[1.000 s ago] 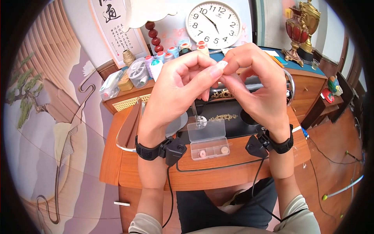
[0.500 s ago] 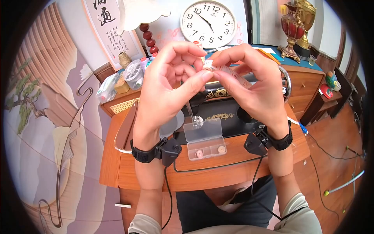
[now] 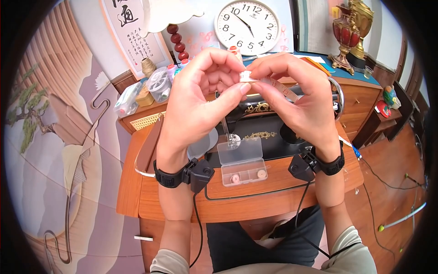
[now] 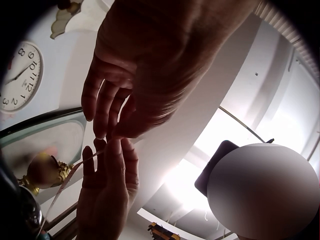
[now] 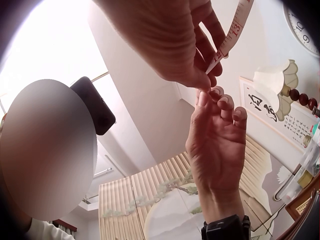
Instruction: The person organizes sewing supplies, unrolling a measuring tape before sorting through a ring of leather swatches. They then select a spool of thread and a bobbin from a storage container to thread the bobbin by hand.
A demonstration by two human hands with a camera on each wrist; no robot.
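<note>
A pale tape measure (image 3: pixel 285 91) with printed numbers runs between both hands in front of the face of the sewing machine. Its end shows as a small curled loop at the fingertips. My left hand (image 3: pixel 194 109) pinches that curled end between thumb and forefinger, the other fingers bent loosely. Beside it my right hand (image 3: pixel 305 102) pinches the tape with thumb and fingertips. In the right wrist view the strip (image 5: pixel 231 37) with red numbers passes up through the right fingers. The left wrist view shows the tape (image 4: pixel 70 175) trailing down past the right hand.
A clear plastic box (image 3: pixel 239 153) stands with lid raised on the wooden table (image 3: pixel 182 208); two small pinkish rolls lie inside. Behind it is a black sewing machine (image 3: pixel 255 108) with gold decoration. Thread spools (image 3: pixel 171 71), a lamp and a wall clock (image 3: pixel 247 27) stand farther back.
The hands have come slightly down and the pinching fingertips have shifted, bringing the curled tape end and the strip across the right palm into view. Both hands still pinch the tape measure.
</note>
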